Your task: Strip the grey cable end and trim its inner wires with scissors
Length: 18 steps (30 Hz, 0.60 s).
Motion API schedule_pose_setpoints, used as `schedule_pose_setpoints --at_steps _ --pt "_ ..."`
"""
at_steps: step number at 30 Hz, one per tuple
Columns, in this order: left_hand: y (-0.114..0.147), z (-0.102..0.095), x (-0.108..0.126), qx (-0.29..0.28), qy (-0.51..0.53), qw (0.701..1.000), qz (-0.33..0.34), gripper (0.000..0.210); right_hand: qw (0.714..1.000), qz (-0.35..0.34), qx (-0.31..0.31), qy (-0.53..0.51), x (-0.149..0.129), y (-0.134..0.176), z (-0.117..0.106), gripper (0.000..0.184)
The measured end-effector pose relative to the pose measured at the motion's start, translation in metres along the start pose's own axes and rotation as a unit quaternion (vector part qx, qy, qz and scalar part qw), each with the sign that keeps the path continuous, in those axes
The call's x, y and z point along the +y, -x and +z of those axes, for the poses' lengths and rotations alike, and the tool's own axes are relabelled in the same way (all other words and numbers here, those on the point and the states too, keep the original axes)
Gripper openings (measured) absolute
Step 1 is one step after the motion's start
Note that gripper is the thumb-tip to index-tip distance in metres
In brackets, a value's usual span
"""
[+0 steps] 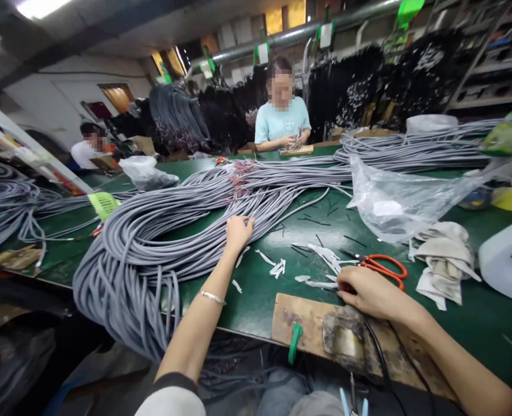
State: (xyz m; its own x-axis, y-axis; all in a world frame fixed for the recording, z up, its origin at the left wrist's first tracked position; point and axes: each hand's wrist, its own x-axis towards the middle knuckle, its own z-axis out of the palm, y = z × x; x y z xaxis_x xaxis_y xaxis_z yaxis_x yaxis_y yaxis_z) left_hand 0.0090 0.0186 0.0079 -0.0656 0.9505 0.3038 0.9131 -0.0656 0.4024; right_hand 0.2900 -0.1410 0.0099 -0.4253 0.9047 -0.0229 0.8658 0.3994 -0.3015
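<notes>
A thick bundle of grey cables (pixel 169 237) loops across the table and hangs over its front edge. My left hand (pixel 238 232) lies on the near side of this bundle, fingers curled around some of the cables. My right hand (pixel 363 290) is closed, thumb and fingers together at the end of thin white strips (pixel 320 283) on the table. Just behind it lie orange-handled scissors (pixel 383 266), blades pointing left. More white scraps (pixel 277 267) lie between my hands. Reddish wire ends (pixel 240 173) show at the far side of the bundle.
A wooden board (pixel 299 312) with a metal block (pixel 344 335) and green clamp (pixel 295 342) sits at the front edge. To the right are a plastic bag (pixel 394 202), a cloth (pixel 446 257) and a white jug (pixel 509 260). A co-worker (pixel 283 121) works opposite.
</notes>
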Motion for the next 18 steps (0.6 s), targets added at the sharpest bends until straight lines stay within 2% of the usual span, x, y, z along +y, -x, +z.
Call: schedule_pose_setpoints --at_steps 2,4,7,10,13,15,18 --pt "-0.014 0.000 0.013 -0.023 0.000 1.000 0.000 0.029 1.000 0.010 -0.016 0.014 0.000 0.001 -0.002 0.014" --pt "-0.017 -0.005 0.026 -0.037 0.003 0.999 0.003 0.028 0.999 0.017 -0.036 0.013 0.001 0.002 -0.004 0.014" --pt "0.007 -0.029 0.040 -0.056 0.012 0.998 0.016 0.025 0.999 0.004 -0.042 0.009 0.002 0.003 -0.004 0.014" --pt "0.061 -0.075 0.036 -0.076 0.026 0.996 0.038 0.031 0.999 -0.022 -0.028 0.037 0.002 0.005 -0.002 0.015" --pt "0.128 -0.125 0.009 -0.097 0.037 0.994 0.028 0.034 0.997 -0.021 -0.006 0.074 0.003 0.007 0.002 0.017" --pt "0.173 -0.148 -0.018 -0.185 0.077 0.980 0.002 0.035 0.995 -0.002 0.005 0.095 0.004 0.007 0.003 0.014" --pt "0.231 -0.156 -0.062 -0.337 0.094 0.934 -0.074 0.032 0.991 0.041 0.016 0.125 0.006 0.007 0.002 0.020"
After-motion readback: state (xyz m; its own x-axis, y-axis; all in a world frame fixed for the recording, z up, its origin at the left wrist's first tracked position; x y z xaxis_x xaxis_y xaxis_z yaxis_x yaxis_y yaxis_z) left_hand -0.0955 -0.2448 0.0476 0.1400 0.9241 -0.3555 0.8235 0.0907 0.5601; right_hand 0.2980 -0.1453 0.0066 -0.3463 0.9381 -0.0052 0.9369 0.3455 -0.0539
